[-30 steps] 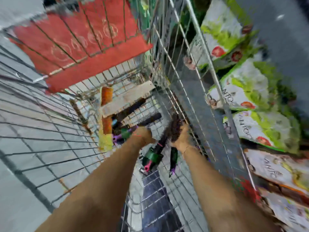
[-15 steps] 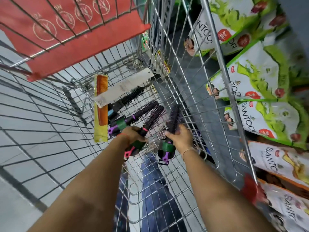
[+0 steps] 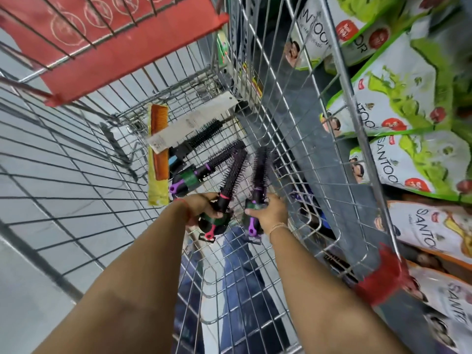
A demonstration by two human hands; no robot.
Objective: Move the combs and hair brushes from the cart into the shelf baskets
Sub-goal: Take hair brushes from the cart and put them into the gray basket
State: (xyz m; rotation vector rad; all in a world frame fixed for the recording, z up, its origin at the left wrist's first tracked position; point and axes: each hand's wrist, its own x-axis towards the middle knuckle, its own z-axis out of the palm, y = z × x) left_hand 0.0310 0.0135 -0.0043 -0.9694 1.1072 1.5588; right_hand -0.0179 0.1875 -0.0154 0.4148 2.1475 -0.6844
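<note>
change: both brushes now lifted off cart (image 3: 301, 139) floor | left hand (image 3: 204, 210) clamped on pink-tipped brush (image 3: 229, 182) | right hand (image 3: 268, 213) clamped on purple-tipped brush (image 3: 259, 172) | orange comb (image 3: 159, 139) remains beyond | next: shelf baskets

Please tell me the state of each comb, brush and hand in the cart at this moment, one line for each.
left hand: closed on pink-tipped brush
right hand: closed on purple-tipped brush
pink-tipped brush: held by its handle, bristles pointing away
purple-tipped brush: held by its handle, bristles pointing away
orange comb: lying in the cart, in its yellow packet
black brush: lying in the cart
third purple brush: lying in the cart
</note>
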